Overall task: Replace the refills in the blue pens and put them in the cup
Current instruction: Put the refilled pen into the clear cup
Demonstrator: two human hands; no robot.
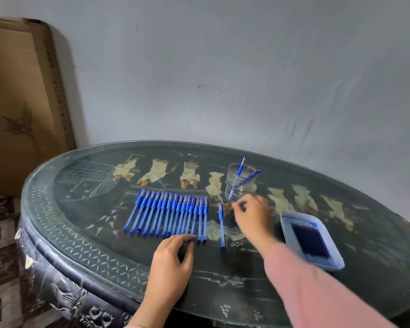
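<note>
Several capped blue pens (168, 215) lie side by side in a row on the dark table. One more blue pen (221, 224) lies apart, just right of the row. A clear glass cup (237, 183) behind it holds two blue pens. A pale blue tray (291, 229) at the right holds several dark blue refills (310, 239). My left hand (173, 254) rests near the row's front end, fingers loosely curled with nothing in them. My right hand (253, 216) hovers blurred between the single pen and the cup; whether it holds anything is unclear.
The oval table (85, 237) has a glass top with inlaid figures and a carved edge at the front left. It stands against a grey wall. A large cardboard box (21, 107) leans at the far left.
</note>
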